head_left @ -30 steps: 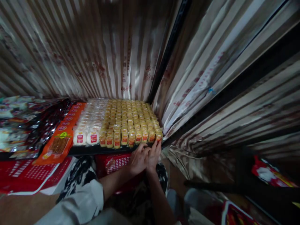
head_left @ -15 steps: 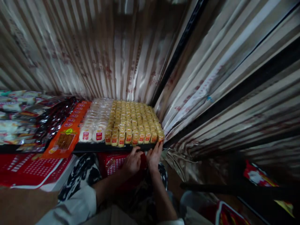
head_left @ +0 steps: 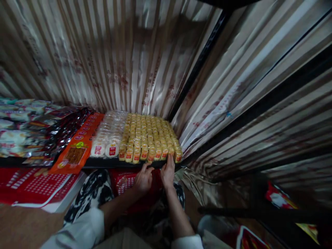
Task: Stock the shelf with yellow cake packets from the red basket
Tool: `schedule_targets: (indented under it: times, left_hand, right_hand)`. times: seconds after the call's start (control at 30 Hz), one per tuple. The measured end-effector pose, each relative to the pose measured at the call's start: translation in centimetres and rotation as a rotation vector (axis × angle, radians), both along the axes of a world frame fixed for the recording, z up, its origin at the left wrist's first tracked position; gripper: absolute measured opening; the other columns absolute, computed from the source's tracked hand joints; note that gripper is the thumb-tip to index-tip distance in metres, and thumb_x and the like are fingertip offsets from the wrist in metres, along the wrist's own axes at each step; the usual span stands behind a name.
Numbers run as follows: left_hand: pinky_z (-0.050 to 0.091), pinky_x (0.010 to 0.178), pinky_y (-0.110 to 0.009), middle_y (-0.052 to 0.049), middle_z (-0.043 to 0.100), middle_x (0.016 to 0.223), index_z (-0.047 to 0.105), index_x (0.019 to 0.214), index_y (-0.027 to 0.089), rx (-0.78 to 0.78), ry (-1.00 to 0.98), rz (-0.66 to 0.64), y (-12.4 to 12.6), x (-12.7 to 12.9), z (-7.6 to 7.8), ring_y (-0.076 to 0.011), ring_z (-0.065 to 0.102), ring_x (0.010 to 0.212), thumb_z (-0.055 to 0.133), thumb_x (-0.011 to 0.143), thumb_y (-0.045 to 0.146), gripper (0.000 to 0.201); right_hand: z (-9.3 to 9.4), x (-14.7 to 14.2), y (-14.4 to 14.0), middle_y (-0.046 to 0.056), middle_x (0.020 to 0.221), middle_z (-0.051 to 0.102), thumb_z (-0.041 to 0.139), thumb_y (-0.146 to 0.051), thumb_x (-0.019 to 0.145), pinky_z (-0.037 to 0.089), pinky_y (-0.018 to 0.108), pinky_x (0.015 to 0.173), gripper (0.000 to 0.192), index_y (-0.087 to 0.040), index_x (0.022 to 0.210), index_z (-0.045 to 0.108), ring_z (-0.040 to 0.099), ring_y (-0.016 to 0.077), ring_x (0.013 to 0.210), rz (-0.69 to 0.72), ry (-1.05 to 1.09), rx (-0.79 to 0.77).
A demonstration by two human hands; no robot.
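Rows of small yellow wrapped snack packs with red labels stand tightly together on a dark shelf. My right hand presses its stretched fingertips against the front of a pack near the right end of the front row. It grips nothing that I can see. My left hand rests by the shelf's front edge, its fingers loosely bent and apart, just below the packs. Left of the yellow packs lie clear-wrapped round white packs with red labels.
An orange snack bag overhangs the shelf edge, beside dark shiny packets and white packets. Red baskets sit below. Striped sheeting hangs behind and to the right, crossed by a dark metal post.
My right hand has shifted left from the last pack in the front row to the one beside it. My left hand has moved slightly left. The view has shifted a little.
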State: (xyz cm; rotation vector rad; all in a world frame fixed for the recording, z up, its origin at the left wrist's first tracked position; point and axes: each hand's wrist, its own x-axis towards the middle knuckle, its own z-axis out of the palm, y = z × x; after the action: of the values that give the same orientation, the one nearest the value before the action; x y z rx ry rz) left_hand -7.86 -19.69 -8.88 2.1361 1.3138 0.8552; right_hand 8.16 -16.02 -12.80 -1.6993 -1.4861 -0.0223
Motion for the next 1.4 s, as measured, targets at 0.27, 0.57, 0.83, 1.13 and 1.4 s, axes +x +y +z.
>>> schedule_targets:
  times: [0.27, 0.57, 0.83, 1.13, 1.4]
  left_hand:
    - [0.050, 0.095, -0.031, -0.012, 0.048, 0.130, 0.056, 0.115, 0.016, -0.073, 0.011, -0.010, 0.1, 0.5, 0.8, -0.0181, 0.058, 0.110, 0.038, 0.084, 0.012, 0.036]
    - [0.048, 0.098, -0.033, -0.012, 0.048, 0.132, 0.053, 0.120, 0.015, -0.083, -0.005, 0.003, 0.6, 0.3, 0.9, -0.0182, 0.057, 0.112, 0.037, 0.083, 0.009, 0.040]
    - [0.035, 0.111, -0.037, -0.014, 0.044, 0.139, 0.044, 0.132, 0.009, -0.104, -0.006, 0.013, 2.0, 1.1, 0.4, -0.0210, 0.040, 0.130, 0.034, 0.082, 0.008, 0.050]
    - [0.032, 0.112, -0.038, -0.015, 0.043, 0.140, 0.043, 0.132, 0.006, -0.126, -0.048, 0.024, 2.1, 1.4, -0.1, -0.0203, 0.037, 0.133, 0.034, 0.081, 0.007, 0.052]
    - [0.035, 0.110, -0.034, -0.016, 0.044, 0.138, 0.046, 0.129, 0.005, -0.115, -0.053, 0.001, 1.9, 1.2, 0.1, -0.0191, 0.041, 0.130, 0.033, 0.079, 0.006, 0.051]
  right_hand:
    - [0.4, 0.6, -0.1, 0.017, 0.134, 0.045, 0.030, -0.010, 0.079, 0.036, 0.049, 0.103, 0.056, -0.010, 0.134, 0.043, 0.036, 0.0242, 0.129, -0.007, -0.023, 0.065]
    - [1.3, -0.6, -1.2, 0.013, 0.118, 0.051, 0.032, -0.012, 0.082, 0.041, 0.046, 0.097, 0.050, -0.016, 0.129, 0.050, 0.046, 0.0235, 0.114, 0.026, -0.013, 0.044]
    - [1.0, -1.1, 0.3, 0.014, 0.118, 0.051, 0.034, -0.008, 0.078, 0.042, 0.042, 0.100, 0.053, -0.014, 0.127, 0.054, 0.048, 0.0225, 0.114, 0.100, -0.015, -0.027]
    - [1.8, -2.5, -0.9, 0.011, 0.121, 0.054, 0.034, -0.006, 0.077, 0.041, 0.041, 0.104, 0.055, -0.017, 0.127, 0.054, 0.048, 0.0199, 0.117, 0.243, -0.016, -0.013]
    - [2.5, -3.2, -1.2, 0.012, 0.121, 0.054, 0.032, -0.006, 0.079, 0.040, 0.041, 0.105, 0.055, -0.016, 0.129, 0.052, 0.048, 0.0195, 0.117, 0.220, 0.018, 0.012]
